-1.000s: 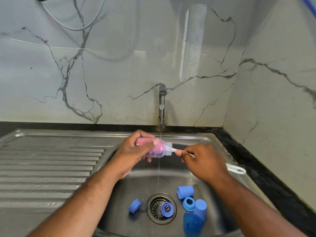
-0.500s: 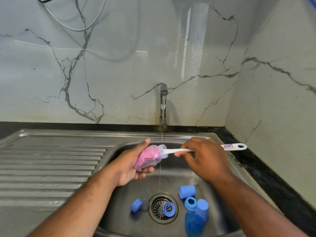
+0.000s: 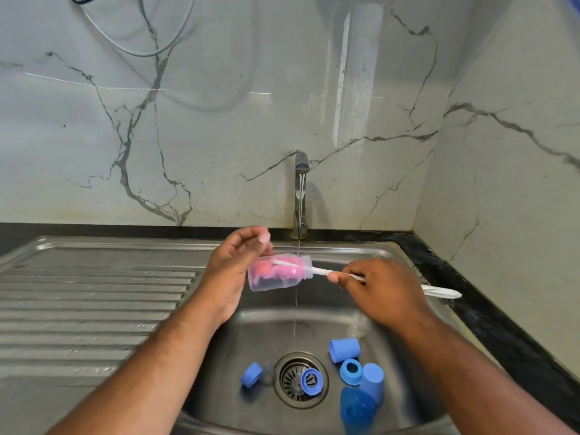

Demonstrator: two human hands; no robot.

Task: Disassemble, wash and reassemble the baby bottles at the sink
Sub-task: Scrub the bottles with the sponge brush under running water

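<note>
Sink (image 3: 270, 331), near edge: blue bottle (image 3: 357, 409) cut off by the frame. Blue caps (image 3: 344, 350) and rings (image 3: 351, 371) lie around drain (image 3: 293, 383), one ring on the strainer. Left hand (image 3: 233, 271) holds clear bottle (image 3: 276, 274) sideways by its base, lower fingers hidden behind it. Right hand (image 3: 379, 290) grips brush (image 3: 439, 291) handle, pink head inside bottle. Thin stream from tap (image 3: 300, 196) hits the bottle's shoulder.
</note>
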